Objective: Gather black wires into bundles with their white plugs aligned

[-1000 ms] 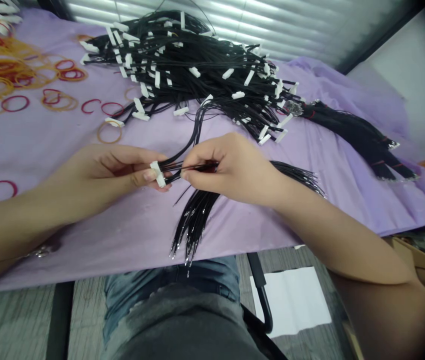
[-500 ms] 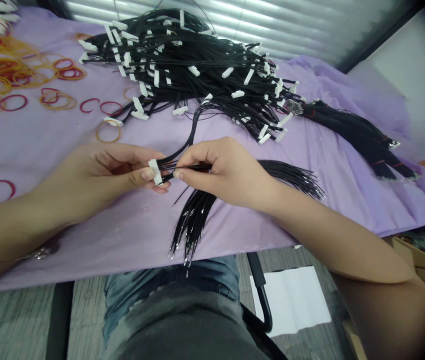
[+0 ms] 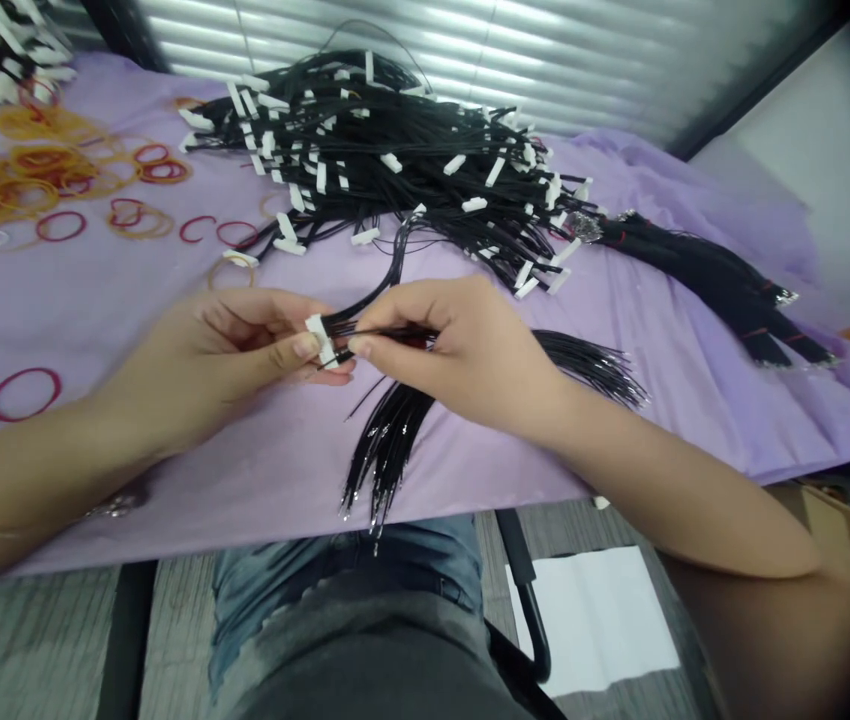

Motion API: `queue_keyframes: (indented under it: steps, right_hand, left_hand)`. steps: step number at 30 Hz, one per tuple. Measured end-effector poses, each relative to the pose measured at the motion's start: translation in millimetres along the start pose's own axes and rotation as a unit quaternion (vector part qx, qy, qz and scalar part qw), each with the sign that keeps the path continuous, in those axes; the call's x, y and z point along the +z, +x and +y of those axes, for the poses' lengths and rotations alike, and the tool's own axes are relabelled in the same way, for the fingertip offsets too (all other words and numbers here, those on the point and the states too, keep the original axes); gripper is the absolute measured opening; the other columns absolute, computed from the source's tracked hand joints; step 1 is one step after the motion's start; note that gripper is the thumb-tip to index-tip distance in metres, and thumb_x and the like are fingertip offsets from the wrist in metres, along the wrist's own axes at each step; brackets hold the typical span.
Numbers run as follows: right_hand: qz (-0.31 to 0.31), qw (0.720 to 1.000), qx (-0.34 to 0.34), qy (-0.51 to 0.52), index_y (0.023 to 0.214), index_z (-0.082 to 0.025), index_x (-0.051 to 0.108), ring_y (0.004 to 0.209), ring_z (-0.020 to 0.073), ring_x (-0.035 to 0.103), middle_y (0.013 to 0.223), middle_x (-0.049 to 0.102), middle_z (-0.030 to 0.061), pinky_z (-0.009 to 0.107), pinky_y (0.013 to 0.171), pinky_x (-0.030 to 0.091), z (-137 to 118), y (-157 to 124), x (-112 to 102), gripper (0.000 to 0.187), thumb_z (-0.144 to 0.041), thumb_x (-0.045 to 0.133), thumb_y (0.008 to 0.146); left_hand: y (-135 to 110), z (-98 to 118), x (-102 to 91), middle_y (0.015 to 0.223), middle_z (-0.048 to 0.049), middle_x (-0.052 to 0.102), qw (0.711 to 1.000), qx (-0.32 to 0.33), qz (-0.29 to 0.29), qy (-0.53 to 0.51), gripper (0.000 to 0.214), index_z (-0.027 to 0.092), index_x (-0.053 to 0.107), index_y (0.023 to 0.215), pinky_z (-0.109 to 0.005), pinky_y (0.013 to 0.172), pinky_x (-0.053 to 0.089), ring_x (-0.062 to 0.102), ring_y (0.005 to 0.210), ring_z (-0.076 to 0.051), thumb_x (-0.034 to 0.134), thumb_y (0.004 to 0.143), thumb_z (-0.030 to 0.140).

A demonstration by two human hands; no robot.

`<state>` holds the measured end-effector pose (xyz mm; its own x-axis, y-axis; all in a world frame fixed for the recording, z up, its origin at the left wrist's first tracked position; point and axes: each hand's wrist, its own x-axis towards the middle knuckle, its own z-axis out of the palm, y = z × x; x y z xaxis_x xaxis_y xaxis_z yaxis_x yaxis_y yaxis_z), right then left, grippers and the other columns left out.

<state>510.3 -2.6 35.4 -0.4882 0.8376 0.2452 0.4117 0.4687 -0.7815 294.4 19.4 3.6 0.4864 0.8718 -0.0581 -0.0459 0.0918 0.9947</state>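
My left hand [image 3: 260, 345] pinches a white plastic connector [image 3: 322, 341] between thumb and fingers. Black wires run out of its right side, and some curve up toward the heap behind. Close beside the connector, my right hand [image 3: 440, 345] is closed with thumb and forefinger on thin black wires [image 3: 387, 331]. More of a loose black wire bundle [image 3: 387, 440] with shiny metal tips fans out below my right hand, and another part [image 3: 597, 365] sticks out past its far side. The exact wire ends at the connector are too small to make out.
A large heap of black cables [image 3: 395, 140] with white connectors lies at the back. Tied black wire bundles [image 3: 695, 275] rest at right. Yellow and red rubber bands [image 3: 42, 180] are scattered over the purple cloth [image 3: 192, 500] at left. White paper [image 3: 597, 620] lies on the floor.
The view has shifted slightly, so the table contents sit lower and further right at the left side. Both hands keep their grips, and the connector appears turned a little.
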Motion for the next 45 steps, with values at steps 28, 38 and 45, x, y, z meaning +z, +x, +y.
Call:
queue_keyframes:
  steps: [28, 38, 45]
  right_hand:
    - [0.102, 0.966, -0.205, -0.122, 0.103, -0.017, 0.07, 0.088, 0.0124, 0.059, 0.092, 0.062, 0.0047, 0.025, 0.078, 0.048, 33, 7, 12, 0.016, -0.022, 0.056, 0.098]
    - [0.097, 0.991, -0.094, -0.021, 0.082, -0.016, 0.054, 0.064, 0.0068, 0.05, 0.076, 0.059, -0.0032, 0.019, 0.062, 0.039, 26, 6, 7, 0.013, -0.019, 0.066, 0.086]
    - [0.084, 0.984, -0.137, -0.072, 0.079, -0.017, 0.049, 0.068, 0.0084, 0.052, 0.076, 0.059, -0.0021, 0.021, 0.066, 0.038, 25, 7, 7, 0.016, -0.014, 0.062, 0.087]
  left_hand:
    - [8, 6, -7.2, 0.085, -0.0033, 0.076, 0.996, 0.025, 0.011, 0.081, 0.023, 0.024, 0.08, 0.092, -0.019, 0.072, 0.059, 0.072, 0.072, -0.015, 0.083, 0.075, 0.038]
    - [7, 3, -7.3, 0.084, -0.0013, 0.077, 0.997, 0.021, 0.021, 0.074, 0.022, 0.027, 0.08, 0.095, -0.016, 0.071, 0.06, 0.073, 0.07, -0.014, 0.083, 0.075, 0.036]
    - [6, 4, -4.0, 0.084, -0.0019, 0.077, 0.993, 0.034, 0.008, 0.113, 0.018, 0.028, 0.081, 0.094, -0.017, 0.071, 0.059, 0.072, 0.071, -0.015, 0.081, 0.078, 0.035]
